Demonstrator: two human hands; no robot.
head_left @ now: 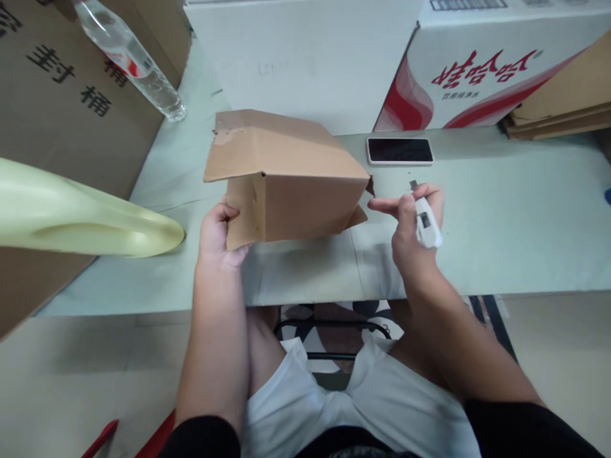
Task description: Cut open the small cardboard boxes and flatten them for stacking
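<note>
A small brown cardboard box (291,184) lies on the pale green table (515,229), its flaps partly open. My left hand (217,232) grips the box's near left corner, thumb on the front face. My right hand (413,222) is closed round a white utility knife (426,222) with a short blade tip pointing away from me. The index finger of that hand stretches left toward the box's right flap, just short of touching it.
A phone (400,151) lies face up behind the right hand. A white-and-red carton (477,70), a plain white box (305,57) and brown cartons (71,108) line the back and left. A plastic bottle (131,57) leans at upper left. A pale yellow object (90,219) juts in from the left.
</note>
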